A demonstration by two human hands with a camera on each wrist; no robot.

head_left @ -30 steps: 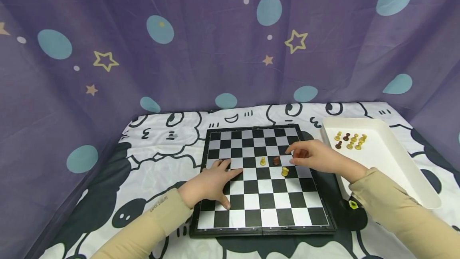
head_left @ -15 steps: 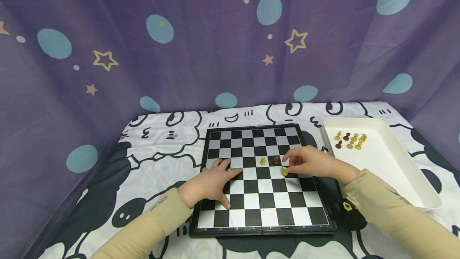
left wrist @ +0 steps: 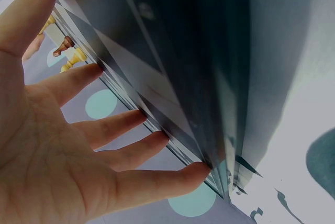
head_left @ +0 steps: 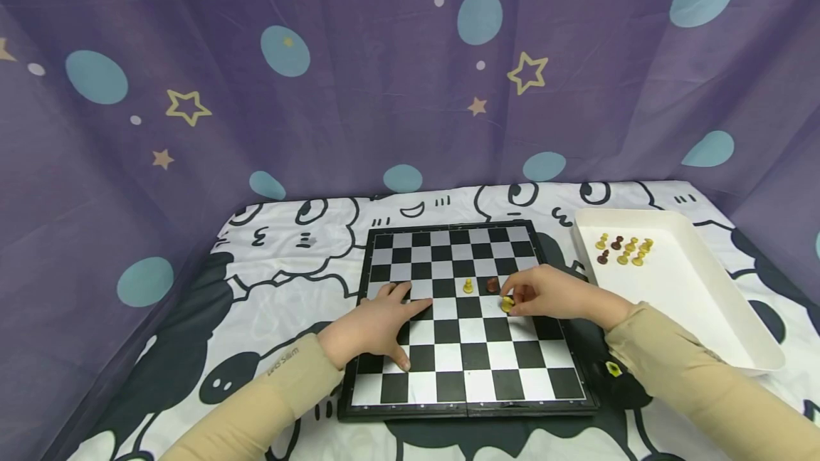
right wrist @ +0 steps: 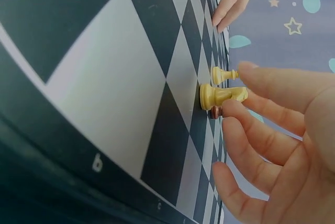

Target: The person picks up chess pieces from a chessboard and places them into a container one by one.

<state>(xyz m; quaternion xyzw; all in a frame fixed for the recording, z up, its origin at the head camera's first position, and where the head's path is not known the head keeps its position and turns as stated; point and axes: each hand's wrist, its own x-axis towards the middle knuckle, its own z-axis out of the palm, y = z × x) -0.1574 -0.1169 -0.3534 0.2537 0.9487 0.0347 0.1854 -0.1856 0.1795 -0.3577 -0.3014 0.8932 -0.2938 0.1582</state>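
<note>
The right hand (head_left: pixel 552 295) reaches over the right half of a black-and-white chessboard (head_left: pixel 461 333). Its thumb and fingers close around the head of a yellow chess knight (right wrist: pixel 222 96), whose base sits at the board. Just beyond the knight is a brown chess piece (head_left: pixel 492 285), and left of that stands a yellow pawn (head_left: pixel 468 286). Fingers spread wide, the left hand (head_left: pixel 378 326) lies on the board's left side. Seen from the left wrist, its palm (left wrist: pixel 57 150) shows with fingertips on the board.
A white tray (head_left: pixel 698 304) stands right of the board, under the right forearm's far side. Several yellow and brown chess pieces (head_left: pixel 631 247) are grouped at its back left. A cartoon-patterned cloth (head_left: pixel 282 255) covers the table, and a purple curtain (head_left: pixel 359 91) hangs behind.
From beside the board's right edge, the right hand has moved left and down to the yellow knight and taken it between thumb and fingers. The left hand has stayed in place.
</note>
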